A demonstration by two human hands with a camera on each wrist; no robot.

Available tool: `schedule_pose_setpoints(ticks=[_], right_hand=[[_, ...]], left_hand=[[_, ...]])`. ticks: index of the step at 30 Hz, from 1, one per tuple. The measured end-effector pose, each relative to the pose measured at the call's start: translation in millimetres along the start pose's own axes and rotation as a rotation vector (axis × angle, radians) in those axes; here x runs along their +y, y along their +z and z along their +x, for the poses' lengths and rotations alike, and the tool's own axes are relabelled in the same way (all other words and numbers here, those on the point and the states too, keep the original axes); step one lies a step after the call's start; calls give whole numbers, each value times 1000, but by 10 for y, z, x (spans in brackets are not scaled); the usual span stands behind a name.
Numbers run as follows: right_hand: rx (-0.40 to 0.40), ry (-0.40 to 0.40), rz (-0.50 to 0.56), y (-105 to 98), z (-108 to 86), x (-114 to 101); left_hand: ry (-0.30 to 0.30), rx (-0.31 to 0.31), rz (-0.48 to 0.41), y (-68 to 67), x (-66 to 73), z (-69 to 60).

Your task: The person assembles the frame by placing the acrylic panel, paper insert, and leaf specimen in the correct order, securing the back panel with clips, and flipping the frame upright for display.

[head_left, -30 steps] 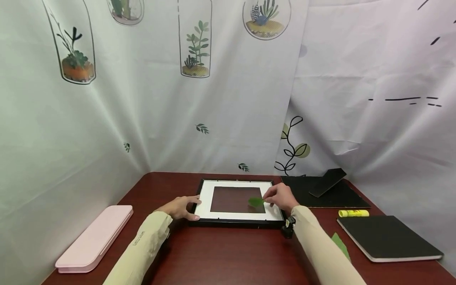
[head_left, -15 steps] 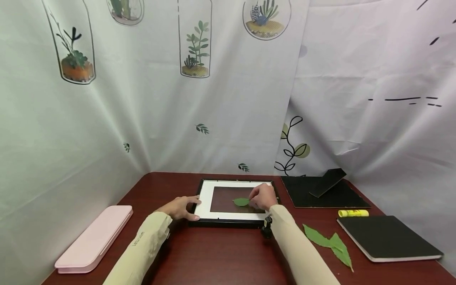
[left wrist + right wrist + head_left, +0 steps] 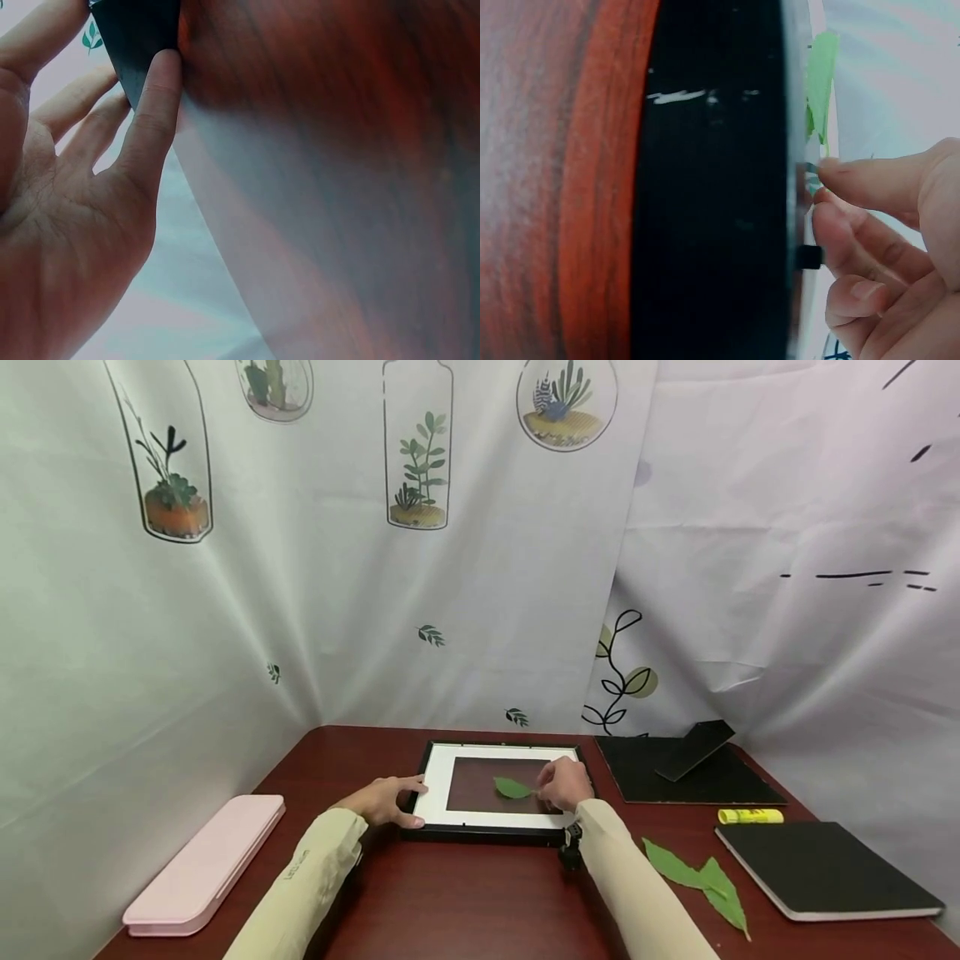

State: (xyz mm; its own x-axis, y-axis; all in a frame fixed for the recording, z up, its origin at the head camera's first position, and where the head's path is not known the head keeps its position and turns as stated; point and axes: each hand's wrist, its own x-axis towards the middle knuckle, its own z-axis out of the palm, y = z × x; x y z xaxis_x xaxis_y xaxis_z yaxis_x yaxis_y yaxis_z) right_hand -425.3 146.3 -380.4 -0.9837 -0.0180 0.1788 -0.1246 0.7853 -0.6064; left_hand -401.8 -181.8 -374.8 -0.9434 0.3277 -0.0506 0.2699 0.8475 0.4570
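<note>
A black picture frame with a white mat (image 3: 435,793) lies flat on the dark red table. At its left side the left hand (image 3: 381,802) grips the edge, thumb and fingers spread; the left wrist view shows that hand (image 3: 97,165) on the frame's black corner (image 3: 139,45). The right hand (image 3: 564,783) pinches the stem end of a green leaf (image 3: 513,788) over the mat's rectangular opening. In the right wrist view, thumb and forefinger of the right hand (image 3: 885,232) meet at the stem of the leaf (image 3: 823,82), beyond the frame's black side (image 3: 712,195).
On the right are two overlapping green leaves (image 3: 723,897), a black notebook (image 3: 828,867), a yellow tube (image 3: 750,816) and a black backing board (image 3: 630,768) with its raised stand (image 3: 696,750). A pink case (image 3: 206,864) lies at the left. A printed curtain (image 3: 480,610) hangs behind.
The right hand has moved left with its leaf, from the mat's right side to over the opening. The left hand has stayed on the frame. The head view has shifted slightly.
</note>
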Motion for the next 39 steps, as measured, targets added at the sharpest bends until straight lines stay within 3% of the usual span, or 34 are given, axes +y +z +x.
schedule_pose_setpoints(ticks=[6, 14, 20, 33, 39], right_hand=[[39, -30, -2, 50, 32, -3], [-17, -48, -65, 82, 49, -58], [31, -90, -89, 116, 109, -101], [127, 12, 98, 451, 149, -441], [40, 43, 285, 488, 156, -522]], left_hand=[[1, 1, -2, 10, -3, -18], [-1, -2, 1, 22, -20, 10], [-1, -6, 1, 30, -19, 50], [1, -9, -15, 48, -28, 15], [13, -3, -5, 20, -56, 14]])
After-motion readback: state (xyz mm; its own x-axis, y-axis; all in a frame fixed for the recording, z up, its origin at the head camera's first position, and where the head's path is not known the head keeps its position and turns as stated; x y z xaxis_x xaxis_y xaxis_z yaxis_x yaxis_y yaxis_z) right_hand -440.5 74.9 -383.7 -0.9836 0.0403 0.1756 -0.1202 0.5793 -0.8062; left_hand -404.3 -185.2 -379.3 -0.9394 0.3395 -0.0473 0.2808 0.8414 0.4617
